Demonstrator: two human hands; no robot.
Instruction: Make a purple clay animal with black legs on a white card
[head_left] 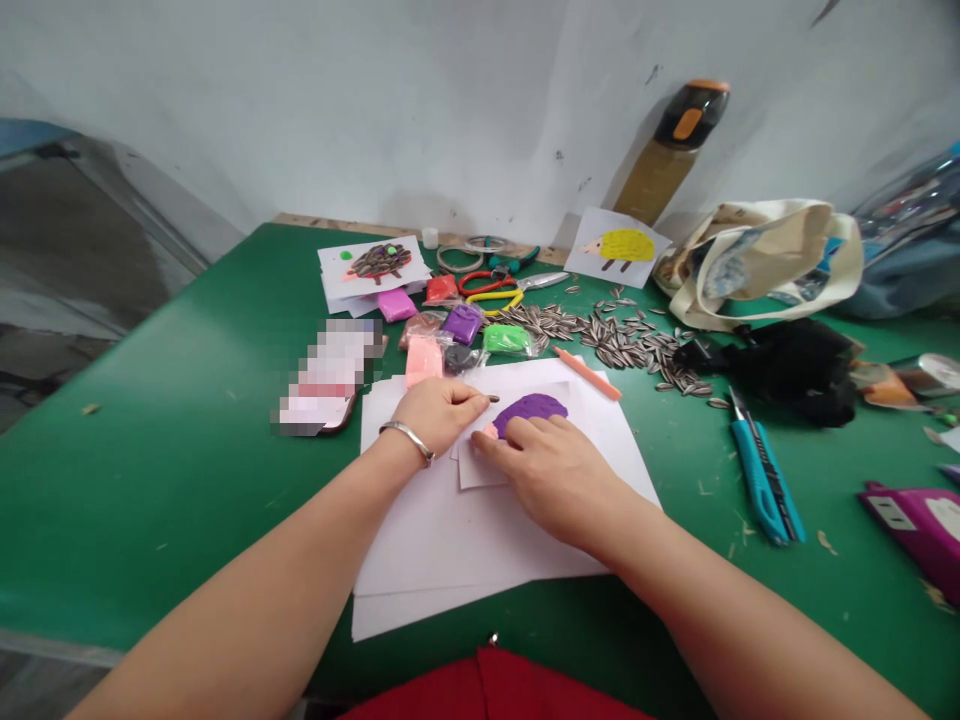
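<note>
My left hand, with a silver bangle on its wrist, is closed in a pinch on a small, dark brown elongated piece; its exact kind is too small to tell. Just right of it lies a white card bearing a purple clay hedgehog body with a pink clay snout. Over the card's lower part rests my right hand, its thumb at the snout and bent fingers on the purple clay. Part of the body is hidden beneath those fingers. Larger white sheets lie under the card.
Clay packets, scissors and sunflower seeds lie behind the sheets, beside an orange stick. A blue utility knife and black bag are rightward. A phone lies left; finished pictures and a bottle stand behind.
</note>
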